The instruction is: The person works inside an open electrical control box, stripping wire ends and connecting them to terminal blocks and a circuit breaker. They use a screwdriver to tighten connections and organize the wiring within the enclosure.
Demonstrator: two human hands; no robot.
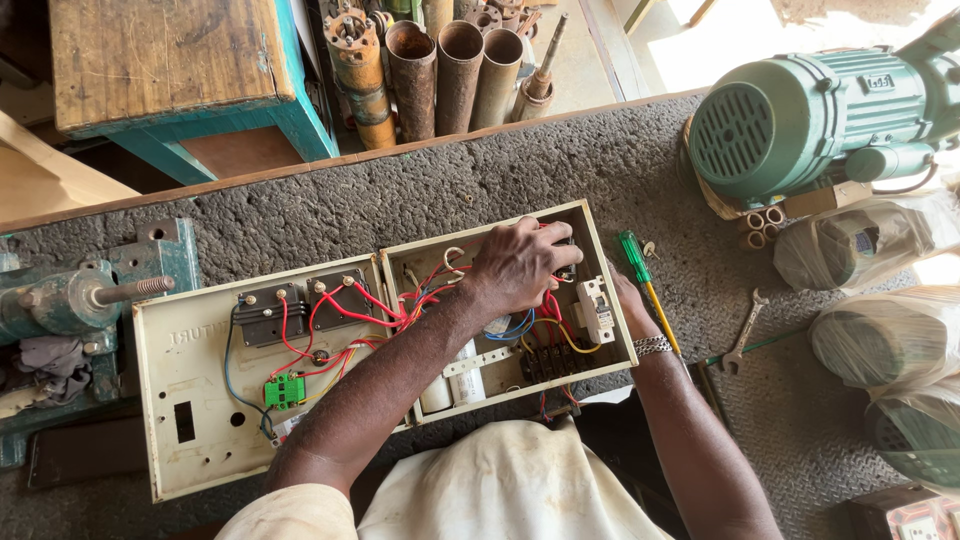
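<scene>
1. Left hand (520, 265): fingers curled together inside the open cream control box (600, 262), pressed into the red wires (425, 290); what they pinch is hidden.
2. Right hand (628, 298): mostly behind the box's right wall; grip cannot be told. A green-handled screwdriver (640, 275) stands at it.
3. The box's hinged lid (190, 355) lies flat to the left.
4. Box rests on the grey workbench (620, 160); spanner (743, 333) and green motor (800, 125) lie to the right.

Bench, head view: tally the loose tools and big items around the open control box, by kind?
Green-handled screwdriver: 1
Open-end spanner: 1
Green electric motor: 1
Plastic-wrapped units: 3 in full or partial view
Rusty pipes behind the bench: 4 clear, more cut off
Total: 10
The left hand reaches into the control box; the right hand rests at its right edge.
</scene>
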